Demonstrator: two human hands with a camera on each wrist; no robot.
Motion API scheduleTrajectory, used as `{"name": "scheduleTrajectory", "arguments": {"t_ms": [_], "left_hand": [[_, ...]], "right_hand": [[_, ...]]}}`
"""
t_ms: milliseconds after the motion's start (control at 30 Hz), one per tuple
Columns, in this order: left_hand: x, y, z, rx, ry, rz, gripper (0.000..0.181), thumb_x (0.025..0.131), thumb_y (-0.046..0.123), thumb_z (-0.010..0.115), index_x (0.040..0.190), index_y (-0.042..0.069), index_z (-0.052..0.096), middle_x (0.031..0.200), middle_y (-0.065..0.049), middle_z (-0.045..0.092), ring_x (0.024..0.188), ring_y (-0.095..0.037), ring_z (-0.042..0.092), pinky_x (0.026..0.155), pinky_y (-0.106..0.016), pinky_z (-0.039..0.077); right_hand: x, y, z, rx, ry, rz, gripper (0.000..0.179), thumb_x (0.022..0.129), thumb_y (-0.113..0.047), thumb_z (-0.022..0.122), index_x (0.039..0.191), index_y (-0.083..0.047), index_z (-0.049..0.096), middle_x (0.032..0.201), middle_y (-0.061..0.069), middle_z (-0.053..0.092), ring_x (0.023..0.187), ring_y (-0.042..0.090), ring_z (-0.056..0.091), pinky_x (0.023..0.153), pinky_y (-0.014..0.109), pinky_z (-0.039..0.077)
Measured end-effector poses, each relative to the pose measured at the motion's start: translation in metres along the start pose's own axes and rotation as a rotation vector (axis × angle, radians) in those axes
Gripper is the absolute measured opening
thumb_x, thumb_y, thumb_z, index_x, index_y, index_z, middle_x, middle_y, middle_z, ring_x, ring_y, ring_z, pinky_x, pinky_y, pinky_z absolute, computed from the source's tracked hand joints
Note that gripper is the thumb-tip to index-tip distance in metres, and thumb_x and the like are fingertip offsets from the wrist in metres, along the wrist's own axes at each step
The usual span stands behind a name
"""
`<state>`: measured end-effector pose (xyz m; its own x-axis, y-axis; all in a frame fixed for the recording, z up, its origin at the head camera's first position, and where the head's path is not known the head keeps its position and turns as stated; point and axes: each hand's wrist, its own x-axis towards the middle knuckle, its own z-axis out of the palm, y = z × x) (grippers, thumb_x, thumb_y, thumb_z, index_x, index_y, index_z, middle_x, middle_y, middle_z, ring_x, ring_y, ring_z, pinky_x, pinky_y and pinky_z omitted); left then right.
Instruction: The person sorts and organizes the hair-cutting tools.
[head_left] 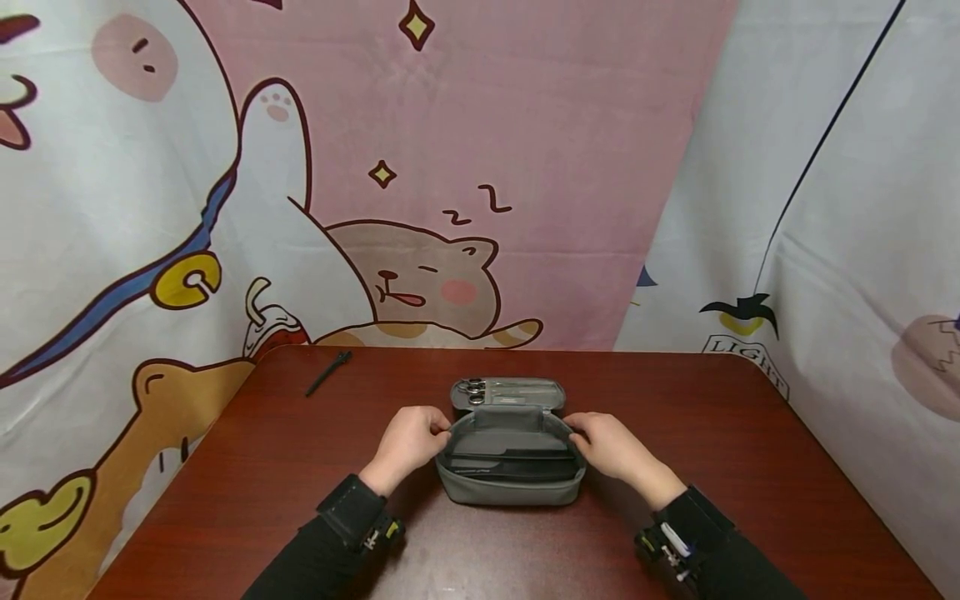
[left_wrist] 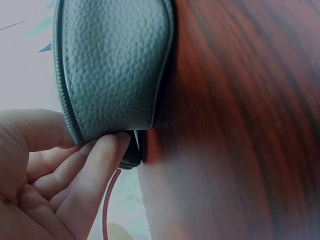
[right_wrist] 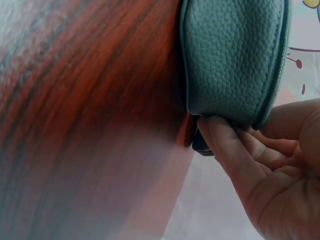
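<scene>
A grey zippered case [head_left: 517, 492] with a pebbled, leather-like surface stands on the table with its lid [head_left: 555, 395] folded back. Small scissors [head_left: 476, 388] and other slim metal tools sit in the lid's clear pocket. Inside the case are flat black pieces [head_left: 525, 471]. At the back left corner, my left hand [head_left: 408, 443] pinches the rim between thumb and fingers, with its thumb at the zipper edge [left_wrist: 70, 112]. My right hand [head_left: 613, 448] grips the opposite back corner the same way, fingertips [right_wrist: 215, 127] against the side wall.
A thin dark pen-like object [head_left: 328, 373] lies near the far left of the brown table [head_left: 300, 492]. Behind the table's back edge hangs a cloth [head_left: 570, 208] printed with cartoon animals.
</scene>
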<state>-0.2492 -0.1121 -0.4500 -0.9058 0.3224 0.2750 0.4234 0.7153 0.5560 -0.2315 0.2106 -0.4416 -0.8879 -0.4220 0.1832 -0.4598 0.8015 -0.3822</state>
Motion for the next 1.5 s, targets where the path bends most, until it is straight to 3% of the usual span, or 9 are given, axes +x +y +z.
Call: {"name": "scheduleTrajectory", "arguments": {"t_ms": [233,500,733,933,1200,1500], "left_hand": [[0.002,-0.003,-0.004,0.005,0.008,-0.008,0.003,0.086,0.011,0.076,0.085,0.009,0.078,0.081,0.003,0.070,0.070,-0.013,0.062,0.061,-0.032,0.051],[0.009,-0.016,-0.023,0.056,0.090,-0.140,0.024,0.086,0.019,0.077,0.105,0.005,0.074,0.097,-0.006,0.072,0.087,-0.024,0.068,0.072,-0.042,0.055],[0.017,-0.037,-0.039,0.101,0.131,-0.208,0.047,0.087,0.025,0.077,0.123,-0.001,0.065,0.111,-0.016,0.069,0.099,-0.032,0.065,0.080,-0.049,0.053],[0.028,-0.056,-0.051,0.135,0.164,-0.281,0.055,0.088,0.028,0.076,0.131,-0.001,0.059,0.119,-0.020,0.064,0.105,-0.036,0.061,0.082,-0.051,0.051],[0.040,-0.082,-0.063,0.171,0.188,-0.367,0.056,0.090,0.026,0.073,0.134,-0.003,0.056,0.123,-0.024,0.060,0.110,-0.040,0.058,0.085,-0.053,0.050],[0.043,-0.110,-0.068,0.213,0.236,-0.442,0.063,0.086,0.026,0.076,0.136,-0.006,0.053,0.128,-0.028,0.056,0.119,-0.046,0.049,0.093,-0.060,0.044]], "right_hand": [[-0.002,-0.001,0.000,0.004,0.004,0.018,0.018,0.092,0.001,0.065,0.110,0.003,0.069,0.103,0.013,0.069,0.097,0.032,0.066,0.083,0.049,0.052],[-0.002,0.001,0.001,0.023,-0.002,0.039,0.020,0.093,0.001,0.064,0.112,0.003,0.069,0.104,0.013,0.069,0.096,0.032,0.066,0.082,0.048,0.053],[-0.003,0.003,0.002,0.037,-0.011,0.045,0.020,0.093,0.001,0.064,0.112,0.003,0.068,0.104,0.013,0.069,0.096,0.032,0.066,0.081,0.048,0.053],[-0.003,0.003,0.002,0.039,-0.022,0.054,0.020,0.093,0.001,0.064,0.113,0.002,0.068,0.104,0.012,0.069,0.096,0.030,0.066,0.081,0.047,0.053],[-0.003,0.002,0.001,0.035,-0.029,0.053,0.021,0.093,0.001,0.064,0.114,0.003,0.068,0.106,0.013,0.069,0.097,0.032,0.066,0.081,0.047,0.053],[-0.004,0.002,0.002,0.037,-0.028,0.053,0.021,0.093,0.001,0.064,0.114,0.003,0.068,0.107,0.013,0.069,0.097,0.032,0.066,0.082,0.047,0.053]]}}
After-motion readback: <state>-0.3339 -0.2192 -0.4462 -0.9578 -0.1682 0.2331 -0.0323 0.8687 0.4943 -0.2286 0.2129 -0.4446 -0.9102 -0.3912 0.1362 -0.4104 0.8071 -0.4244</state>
